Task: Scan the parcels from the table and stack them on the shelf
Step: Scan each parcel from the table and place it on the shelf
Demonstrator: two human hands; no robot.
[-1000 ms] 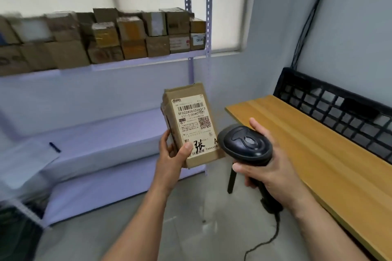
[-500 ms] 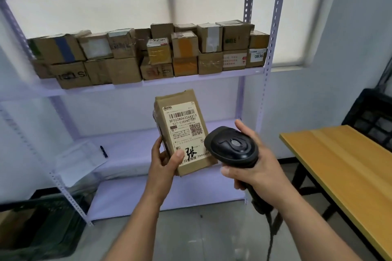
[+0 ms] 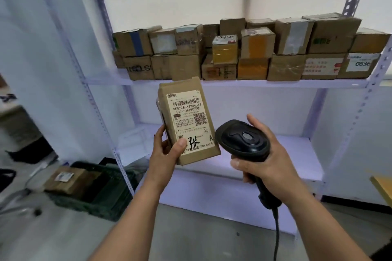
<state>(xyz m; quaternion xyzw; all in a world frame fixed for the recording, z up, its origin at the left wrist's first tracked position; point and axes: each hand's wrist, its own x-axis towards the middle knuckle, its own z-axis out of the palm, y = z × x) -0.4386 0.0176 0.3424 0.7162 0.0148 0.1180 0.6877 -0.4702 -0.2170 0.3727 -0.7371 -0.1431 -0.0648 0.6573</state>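
Head view has the person facing a metal shelf [image 3: 233, 83] with the work at the centre of the frame. The left hand [image 3: 167, 152] holds a brown parcel [image 3: 188, 121] upright by its lower end, its grip closed round it with the thumb pressed on the bottom of the white label [image 3: 191, 121] and the fingers behind. The barcode [image 3: 186, 102] near the top of the label is uncovered and faces the camera. At 3 o'clock from the parcel, just beside its lower corner, the right hand [image 3: 269, 165] has its grip wrapped round the handle of a black scanner [image 3: 244, 140]. The scanner's nose aims toward about 10 o'clock, and its cable [image 3: 275, 229] hangs down toward 6 o'clock. The scanning step appears to be in hand. No beam shows on the label, so whether the code has been read cannot be told. If it has not, the scanner's nose probably needs tilting up onto the barcode. After that the parcel has to rise toward 12 o'clock, where stacked parcels [image 3: 254, 48] sit in two tiers along the shelf. Placing it likely calls for a free spot, perhaps the bare strip at the stack's 9 o'clock end, or the top of the upper tier. A corner of the table [image 3: 384, 186] shows at 4 o'clock.
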